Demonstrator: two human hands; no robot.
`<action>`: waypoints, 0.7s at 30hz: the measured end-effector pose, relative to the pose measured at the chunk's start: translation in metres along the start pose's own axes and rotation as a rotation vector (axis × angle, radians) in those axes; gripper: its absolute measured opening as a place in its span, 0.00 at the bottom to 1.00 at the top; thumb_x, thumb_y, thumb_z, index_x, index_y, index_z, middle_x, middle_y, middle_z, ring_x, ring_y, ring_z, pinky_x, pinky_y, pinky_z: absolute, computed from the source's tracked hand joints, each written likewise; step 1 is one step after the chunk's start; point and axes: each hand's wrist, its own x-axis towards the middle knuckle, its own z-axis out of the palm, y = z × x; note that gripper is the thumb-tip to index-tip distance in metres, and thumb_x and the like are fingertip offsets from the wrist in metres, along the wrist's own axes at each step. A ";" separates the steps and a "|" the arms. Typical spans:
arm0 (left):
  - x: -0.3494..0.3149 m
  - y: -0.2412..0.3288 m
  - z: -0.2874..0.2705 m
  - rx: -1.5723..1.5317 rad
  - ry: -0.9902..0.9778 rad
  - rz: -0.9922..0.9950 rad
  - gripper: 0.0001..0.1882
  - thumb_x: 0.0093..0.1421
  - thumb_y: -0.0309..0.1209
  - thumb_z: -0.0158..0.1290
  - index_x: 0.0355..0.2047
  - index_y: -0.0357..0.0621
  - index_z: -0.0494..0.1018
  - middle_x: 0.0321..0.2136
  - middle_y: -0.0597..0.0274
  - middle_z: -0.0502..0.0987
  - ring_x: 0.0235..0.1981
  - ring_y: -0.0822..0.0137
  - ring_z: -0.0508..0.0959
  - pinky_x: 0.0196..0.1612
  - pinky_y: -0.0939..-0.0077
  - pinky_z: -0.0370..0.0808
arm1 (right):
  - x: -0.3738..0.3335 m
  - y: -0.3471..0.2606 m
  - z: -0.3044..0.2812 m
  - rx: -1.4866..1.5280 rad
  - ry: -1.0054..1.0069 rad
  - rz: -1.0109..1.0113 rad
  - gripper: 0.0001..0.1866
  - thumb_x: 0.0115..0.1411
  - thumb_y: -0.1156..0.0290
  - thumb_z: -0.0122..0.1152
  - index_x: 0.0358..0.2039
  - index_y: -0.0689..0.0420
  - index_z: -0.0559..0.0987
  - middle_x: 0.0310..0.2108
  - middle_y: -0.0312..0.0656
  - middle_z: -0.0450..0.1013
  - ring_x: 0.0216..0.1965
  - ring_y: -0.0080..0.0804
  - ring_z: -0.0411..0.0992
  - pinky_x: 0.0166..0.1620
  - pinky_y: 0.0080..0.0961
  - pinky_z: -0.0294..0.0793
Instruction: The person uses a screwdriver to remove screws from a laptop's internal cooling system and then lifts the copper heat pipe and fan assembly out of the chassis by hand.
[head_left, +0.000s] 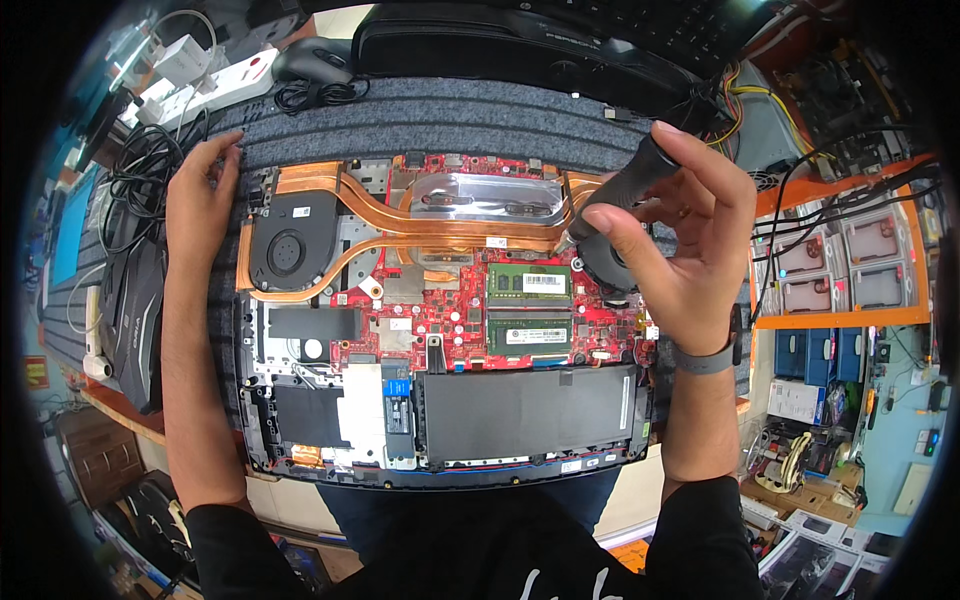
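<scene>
An opened laptop lies before me, its red circuit board [465, 335] bare, with copper heat pipes [400, 228] running across the top. My right hand [700, 250] grips a black-handled screwdriver [630, 185], held at a slant. Its tip points down at the right end of the heat pipes, beside the right fan [600, 262], which the hand partly covers. My left hand [203, 195] is near the laptop's upper left corner, fingers loosely apart and holding nothing, close to the left fan [290, 250]. Two memory modules [528, 335] and a flat black battery [525, 415] sit lower in the laptop.
A grey ribbed mat [400, 120] lies under the laptop. Behind are a mouse [315, 60], a white power strip [230, 85] and a black keyboard [640, 30]. Coiled black cables [145, 165] lie at left. An orange-edged rack [850, 318] with boxed items stands at right.
</scene>
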 end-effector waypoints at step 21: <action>-0.002 0.011 0.001 -0.120 0.149 0.043 0.14 0.69 0.28 0.55 0.54 0.43 0.80 0.35 0.57 0.76 0.32 0.64 0.75 0.41 0.72 0.75 | 0.087 -0.071 -0.036 -0.861 -0.715 -0.055 0.16 0.70 0.58 0.65 0.36 0.58 0.78 0.21 0.46 0.78 0.23 0.48 0.78 0.29 0.41 0.75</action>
